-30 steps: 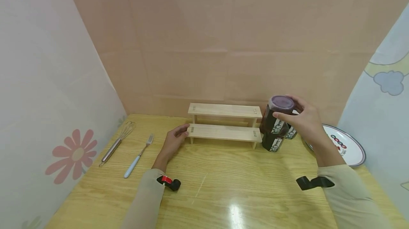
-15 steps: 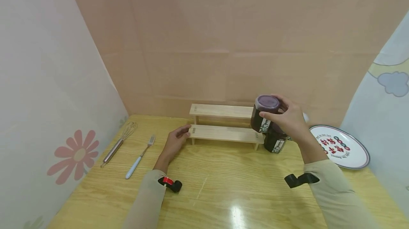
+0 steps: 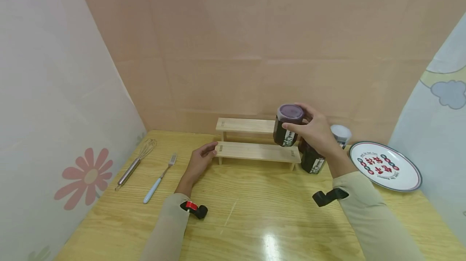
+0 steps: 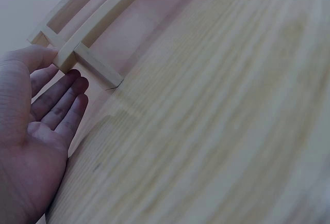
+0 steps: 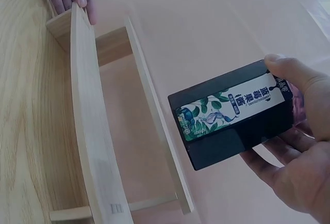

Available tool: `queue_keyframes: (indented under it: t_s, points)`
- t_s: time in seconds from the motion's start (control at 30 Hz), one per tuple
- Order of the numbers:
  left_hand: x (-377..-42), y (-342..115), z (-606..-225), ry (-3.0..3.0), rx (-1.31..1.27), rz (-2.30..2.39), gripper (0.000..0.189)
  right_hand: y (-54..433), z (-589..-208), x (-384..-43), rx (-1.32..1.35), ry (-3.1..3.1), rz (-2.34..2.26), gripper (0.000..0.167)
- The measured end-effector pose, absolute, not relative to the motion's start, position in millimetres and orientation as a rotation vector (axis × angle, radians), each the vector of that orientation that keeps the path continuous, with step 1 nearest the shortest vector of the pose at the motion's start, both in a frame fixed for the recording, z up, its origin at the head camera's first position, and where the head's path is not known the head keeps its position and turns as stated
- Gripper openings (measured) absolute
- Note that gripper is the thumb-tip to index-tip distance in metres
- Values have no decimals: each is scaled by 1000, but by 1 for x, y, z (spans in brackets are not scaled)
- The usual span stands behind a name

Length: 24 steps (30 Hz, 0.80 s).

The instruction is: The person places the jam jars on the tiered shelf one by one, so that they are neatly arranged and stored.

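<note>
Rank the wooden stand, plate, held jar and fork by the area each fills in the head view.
Largest: wooden stand and plate, too alike to rank.
Next: held jar.
Smallest: fork, long but thin.

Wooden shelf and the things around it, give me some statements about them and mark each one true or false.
1. The right hand holds a jar. True.
2. The left hand touches the left end of the shelf. True.
3. The held jar stands on the shelf. False: the right wrist view shows it clear of the shelf.
4. The fork lies between the whisk and the left hand. True.
5. A bowl lies right of the shelf. False: a plate does.
</note>
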<state>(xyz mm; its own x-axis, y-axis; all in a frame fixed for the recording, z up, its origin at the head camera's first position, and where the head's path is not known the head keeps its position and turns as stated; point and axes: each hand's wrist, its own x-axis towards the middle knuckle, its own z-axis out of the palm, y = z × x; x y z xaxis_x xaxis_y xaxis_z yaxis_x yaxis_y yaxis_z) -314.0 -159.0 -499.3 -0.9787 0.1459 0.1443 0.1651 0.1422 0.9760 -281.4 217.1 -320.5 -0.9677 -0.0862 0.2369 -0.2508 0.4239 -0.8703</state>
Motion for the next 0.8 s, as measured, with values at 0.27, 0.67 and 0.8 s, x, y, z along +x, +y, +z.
queue_keyframes:
  t_s: [0.27,0.67,0.8]
  points:
    - [-311,-161,-491,-2372,-326,-2048,44,203,-321,-294,345,-2493,1660,80]
    - [-308,-157,-489,-2376,-301,-2049,43,182,-322,-305,420,-2465,1669,78]
    - [-313,-158,-497,-2358,-295,-2036,42,176,-320,-308,423,-2472,1650,78]
